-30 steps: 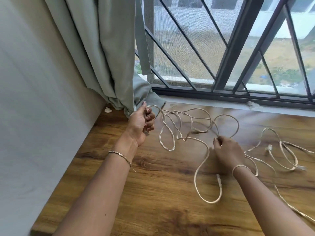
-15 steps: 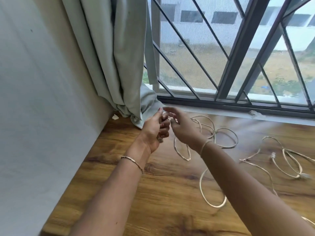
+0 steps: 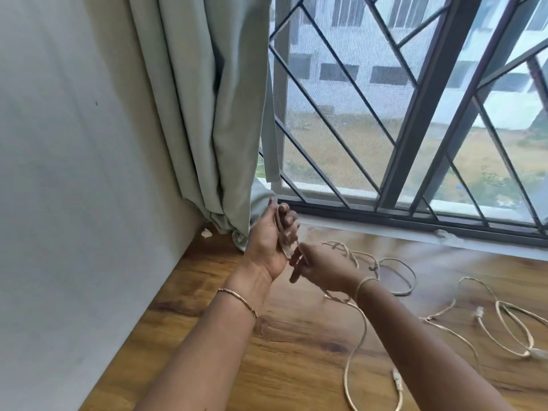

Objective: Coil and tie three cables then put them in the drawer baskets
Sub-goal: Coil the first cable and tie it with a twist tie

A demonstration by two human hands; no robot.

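Observation:
My left hand is raised near the curtain, palm toward me, fingers curled round a loop of a cream braided cable. My right hand sits just below and right of it, pinching the same cable at the bottom of the loop. The rest of this cable trails in loose loops over the wooden tabletop to a plug near the front. A second cream cable lies loose at the right. No drawer or basket is in view.
A grey-green curtain hangs at the back left, bunched on the tabletop beside my left hand. A barred window runs along the back. A white wall closes the left side. A scrap of paper lies in the corner.
My right hand came from the loose cable on the table up to my left hand, then dropped below it, laying a loop round my left fingers. The camera tilted up.

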